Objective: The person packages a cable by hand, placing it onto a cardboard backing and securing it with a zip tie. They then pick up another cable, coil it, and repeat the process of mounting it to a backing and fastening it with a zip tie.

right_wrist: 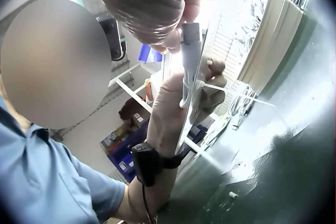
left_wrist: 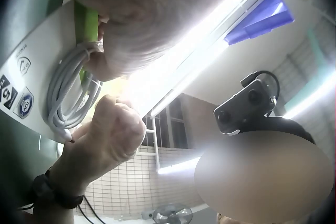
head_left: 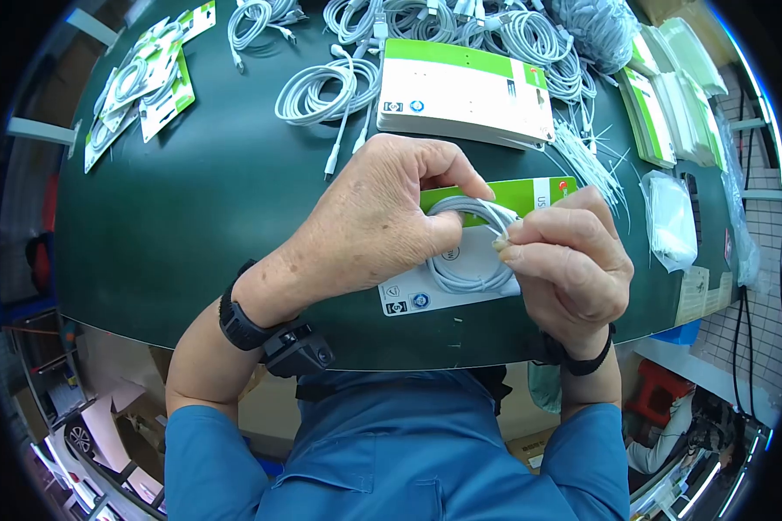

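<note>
Left hand (head_left: 382, 217) gripping coiled cable (head_left: 471, 282) over printed card (head_left: 417, 282), right hand (head_left: 573, 256) pinching white tie (head_left: 493, 217) near coil's two o'clock, card stack (head_left: 460, 91) at twelve.

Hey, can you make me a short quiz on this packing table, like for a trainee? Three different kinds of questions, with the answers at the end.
1. True or false: the left hand holds the coiled cable over the printed card.

2. Multiple choice: what do the fingertips of the right hand pinch?
A) A pair of scissors
B) A white cable tie
C) A roll of tape

3. Fill in the blank: the top card of the card stack beyond the hands has a white face with a ____ band.

Key: 1 true; 2 B; 3 green
</note>
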{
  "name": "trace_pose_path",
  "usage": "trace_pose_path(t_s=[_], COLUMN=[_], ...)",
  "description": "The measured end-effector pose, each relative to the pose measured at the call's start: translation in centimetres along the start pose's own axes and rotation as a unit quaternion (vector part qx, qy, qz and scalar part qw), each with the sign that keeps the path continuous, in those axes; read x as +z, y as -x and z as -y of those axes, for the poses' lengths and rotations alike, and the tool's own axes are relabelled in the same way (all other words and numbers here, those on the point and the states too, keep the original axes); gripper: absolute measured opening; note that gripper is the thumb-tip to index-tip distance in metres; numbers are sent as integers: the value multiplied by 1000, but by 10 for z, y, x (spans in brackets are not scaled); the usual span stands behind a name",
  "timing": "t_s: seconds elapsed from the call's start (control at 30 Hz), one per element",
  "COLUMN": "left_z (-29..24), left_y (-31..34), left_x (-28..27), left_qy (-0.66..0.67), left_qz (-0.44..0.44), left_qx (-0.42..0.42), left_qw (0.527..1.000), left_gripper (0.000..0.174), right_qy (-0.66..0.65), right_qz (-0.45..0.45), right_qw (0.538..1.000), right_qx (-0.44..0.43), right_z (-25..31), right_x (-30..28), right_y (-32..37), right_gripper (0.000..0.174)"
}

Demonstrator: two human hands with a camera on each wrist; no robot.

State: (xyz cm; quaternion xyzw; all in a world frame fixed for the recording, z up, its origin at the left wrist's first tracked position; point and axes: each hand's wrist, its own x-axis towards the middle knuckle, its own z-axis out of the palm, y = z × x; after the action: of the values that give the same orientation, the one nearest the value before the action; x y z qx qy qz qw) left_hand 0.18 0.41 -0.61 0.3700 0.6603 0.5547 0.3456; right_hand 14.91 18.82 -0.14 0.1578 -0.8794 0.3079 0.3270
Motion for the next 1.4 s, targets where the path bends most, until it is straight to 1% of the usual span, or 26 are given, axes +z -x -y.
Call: trace_pose_path(t_s=[0.1, 0.2, 0.4, 0.5, 0.7, 0.8, 0.9, 1.03, 1.1, 1.17, 1.27, 1.3, 1.33, 1.4], left_z=[0, -1, 5, 0, 5, 6, 9, 10, 13, 16, 9, 4, 1, 1], left_y=[1, 1, 1, 1, 0, -1, -1, -1, -2, -3, -4, -5, -5, -4], left_x=[-1, -1, 0, -2, -1, -1, 1, 2, 3, 3, 0, -3, -6, -11], left_qy=[7, 13, 9, -5, -27, -35, -15, 32, 76, 72, 43, 28, 13, 43], left_qz=[3, 4, -4, 5, -3, -7, -4, 26, 50, 59, 60, 59, 57, 37], left_qx=[9, 2, 36, 14, 15, 24, 10, 2, -18, -14, -29, -40, -53, -10], left_qw=[1000, 1000, 999, 1000, 1000, 999, 1000, 999, 996, 996, 997, 997, 997, 998], left_gripper=[27, 25, 23, 23, 24, 21, 18, 17, 17, 17, 17, 17, 16, 16], right_qy=[36, 57, 41, 20, 8, 7, 32, 74, 74, 82, 54, -16, -21, -57], right_qz=[-5, -5, 6, 21, 28, 43, 55, 102, 108, 117, 109, 83, 75, -88], right_qw=[999, 998, 999, 1000, 999, 999, 998, 992, 991, 990, 993, 996, 996, 990], right_qx=[-21, -21, -11, -4, 21, 16, 7, -21, -13, -6, 1, 20, 52, 90], right_z=[3, 9, 4, -1, -2, -5, -4, 2, 5, 5, -5, -7, -1, -15], right_x=[1, 1, 6, 7, 11, 13, 17, 9, 9, 7, 10, 7, -6, -17], right_y=[2, 3, 1, 3, 0, -1, -2, -7, -9, -10, -7, -11, -18, -8], right_gripper=[33, 32, 31, 31, 34, 38, 40, 40, 40, 41, 40, 41, 45, 34])
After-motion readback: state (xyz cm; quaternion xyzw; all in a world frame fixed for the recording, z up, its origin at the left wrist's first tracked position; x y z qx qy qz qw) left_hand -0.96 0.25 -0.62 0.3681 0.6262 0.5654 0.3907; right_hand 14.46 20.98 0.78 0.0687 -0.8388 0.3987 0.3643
